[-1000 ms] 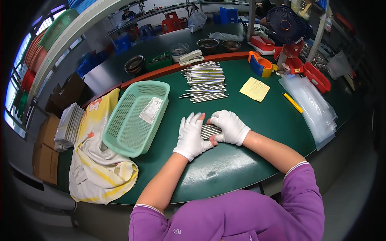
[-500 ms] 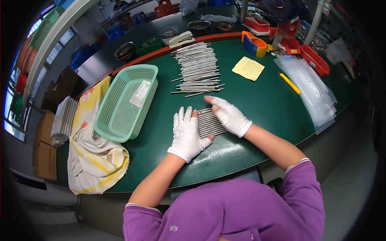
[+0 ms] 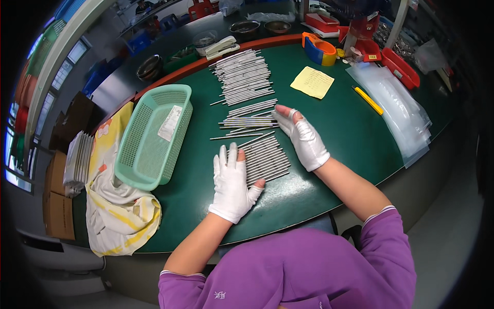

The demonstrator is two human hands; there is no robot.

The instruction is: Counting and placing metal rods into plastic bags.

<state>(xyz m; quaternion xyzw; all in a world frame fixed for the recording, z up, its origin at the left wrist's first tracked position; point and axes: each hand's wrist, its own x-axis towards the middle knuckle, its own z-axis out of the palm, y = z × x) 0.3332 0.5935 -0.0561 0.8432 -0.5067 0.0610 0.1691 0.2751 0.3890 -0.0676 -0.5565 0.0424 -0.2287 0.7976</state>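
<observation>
Thin metal rods lie in groups on the green tabletop. Nearest me is a flat, even row of rods [image 3: 267, 159]. My left hand [image 3: 231, 185], in a white glove with bare thumb and fingertip, rests along the left ends of this row, fingers stretched out. My right hand [image 3: 304, 135], gloved the same way, is open, its fingertips at the right ends of a small loose group of rods [image 3: 248, 122] just beyond the row. Farther off lies a larger pile of rods [image 3: 242, 77], side by side and somewhat uneven.
Left of the rods stands a green plastic basket [image 3: 123, 159] with a paper label, beside a crumpled cloth [image 3: 123, 216]. To the right are a yellow note [image 3: 312, 82], a yellow cutter knife [image 3: 368, 101], clear plastic bags [image 3: 393, 113], an orange-and-blue tape dispenser [image 3: 319, 50] and red bins [image 3: 400, 68].
My right hand has moved from the near row up to the loose rods beyond it. Some rods have come away from the far pile toward me. My left hand has shifted slightly left and nearer.
</observation>
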